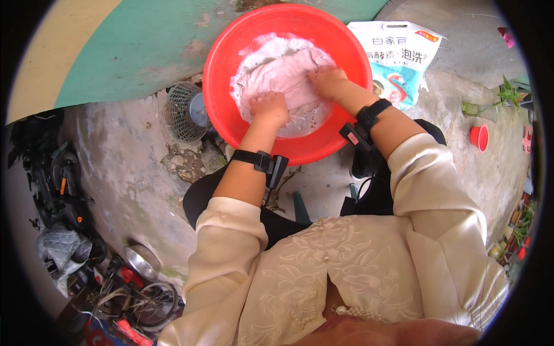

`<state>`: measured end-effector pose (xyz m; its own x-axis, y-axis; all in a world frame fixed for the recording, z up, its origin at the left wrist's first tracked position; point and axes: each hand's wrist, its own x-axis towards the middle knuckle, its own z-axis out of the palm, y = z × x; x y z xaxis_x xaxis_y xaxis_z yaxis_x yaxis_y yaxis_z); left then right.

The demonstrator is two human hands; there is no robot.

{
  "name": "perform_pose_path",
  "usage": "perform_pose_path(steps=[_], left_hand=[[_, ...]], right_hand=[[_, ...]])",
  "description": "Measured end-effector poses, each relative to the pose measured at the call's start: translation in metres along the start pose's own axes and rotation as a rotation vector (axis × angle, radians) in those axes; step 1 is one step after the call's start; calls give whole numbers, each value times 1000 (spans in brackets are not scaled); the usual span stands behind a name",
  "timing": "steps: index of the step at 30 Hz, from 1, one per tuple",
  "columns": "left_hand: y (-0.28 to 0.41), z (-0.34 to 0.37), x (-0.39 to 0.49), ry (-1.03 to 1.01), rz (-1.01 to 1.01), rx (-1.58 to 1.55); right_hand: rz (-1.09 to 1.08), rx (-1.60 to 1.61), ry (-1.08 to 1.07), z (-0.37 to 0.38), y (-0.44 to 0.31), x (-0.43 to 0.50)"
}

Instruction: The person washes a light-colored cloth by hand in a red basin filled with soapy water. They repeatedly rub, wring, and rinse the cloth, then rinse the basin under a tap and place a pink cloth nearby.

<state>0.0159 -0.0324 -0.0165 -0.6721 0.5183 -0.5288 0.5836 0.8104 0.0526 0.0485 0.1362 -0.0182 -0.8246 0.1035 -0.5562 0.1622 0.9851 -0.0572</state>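
A wet pale pink cloth [281, 78] lies bunched in soapy water [303, 123] inside a round red plastic basin [288, 151]. My left hand [270, 107] is curled down on the cloth's near left part, its fingertips hidden in the folds. At the cloth's right end, my right hand [327, 82] grips the fabric with bent fingers. White suds [277, 41] gather mostly along the far side of the water. Both forearms reach over the basin's near rim, each with a black strapped device.
A printed detergent bag [396, 60] stands right of the basin. Left of it lies a grey-green plastic basket [181, 114] on cracked concrete. Further right are a small red pot [479, 137] and a potted plant [510, 93]. A metal bowl [143, 261] and a bicycle wheel [151, 305] are lower left.
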Motion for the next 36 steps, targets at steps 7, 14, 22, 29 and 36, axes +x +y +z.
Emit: perform_pose_path(steps=[7, 14, 22, 29, 36], left_hand=[[-19, -11, 15, -146, -30, -10], [-34, -64, -8, -529, -159, -1166], [16, -38, -9, -595, 100, -2577], [12, -54, 10, -107, 217, -2867], [1, -62, 11, 51, 4, -2817]], right_hand=[[-206, 157, -132, -11, 7, 1], [-237, 1643, -101, -59, 19, -9], [-112, 2358, -353, -61, -12, -16], [71, 1964, 168, -52, -18, -10], [71, 2167, 253, -55, -24, -21]])
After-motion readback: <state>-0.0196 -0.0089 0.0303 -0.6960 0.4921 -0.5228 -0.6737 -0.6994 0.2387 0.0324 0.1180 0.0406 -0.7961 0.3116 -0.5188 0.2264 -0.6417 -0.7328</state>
